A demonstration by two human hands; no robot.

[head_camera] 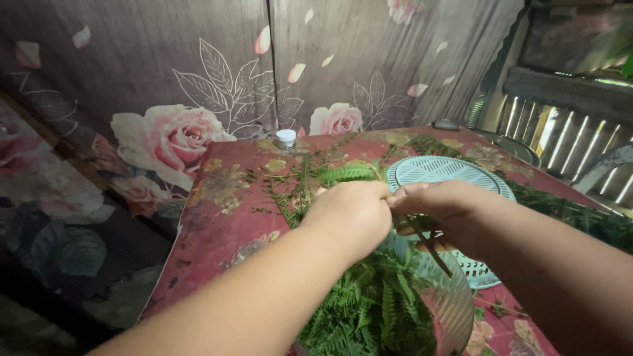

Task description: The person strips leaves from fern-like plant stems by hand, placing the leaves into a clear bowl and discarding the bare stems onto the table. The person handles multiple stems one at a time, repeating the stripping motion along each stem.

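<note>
My left hand (353, 214) and my right hand (443, 204) meet above the table, fingers pinched together on a green fern stem (349, 173) whose leafy tip sticks out to the left and up. A bare brownish stalk (432, 247) hangs down below my right hand. Under both hands sits a shiny metal bowl (455, 300) filled with fern leaves (372, 306).
A pale teal plastic colander (443, 170) lies upside down behind my hands. Stripped stems and leaf bits (293, 188) litter the red floral tablecloth (217, 224). A small white-capped jar (285, 138) stands at the table's far edge. More greenery (580, 214) lies at right.
</note>
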